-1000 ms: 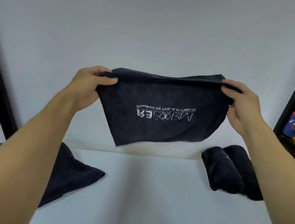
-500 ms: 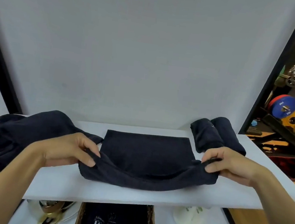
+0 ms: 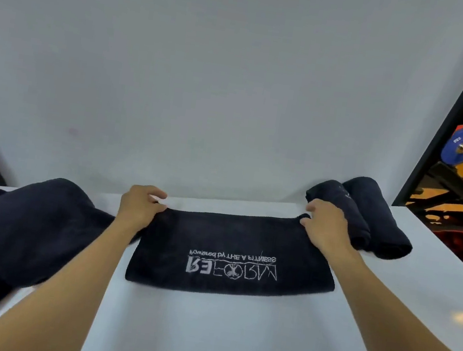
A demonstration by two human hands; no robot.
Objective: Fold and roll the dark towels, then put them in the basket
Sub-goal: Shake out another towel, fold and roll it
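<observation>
surface [image 3: 204, 320]: the folded towel [image 3: 232, 247] is laid flat on it, logo upward.
towel heap [image 3: 8, 233]: piled left of the folded towel.
rolled towels [image 3: 378, 222]: set beside its far right corner.
left hand [image 3: 139, 207]: its far left corner is pinched.
right hand [image 3: 325, 227]: its far right corner is pinched.

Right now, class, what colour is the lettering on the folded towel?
White lettering on the dark folded towel; head view.

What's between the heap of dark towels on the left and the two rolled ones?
The head view shows a folded towel with white lettering lying flat there, left hand and right hand gripping its far corners.
</observation>
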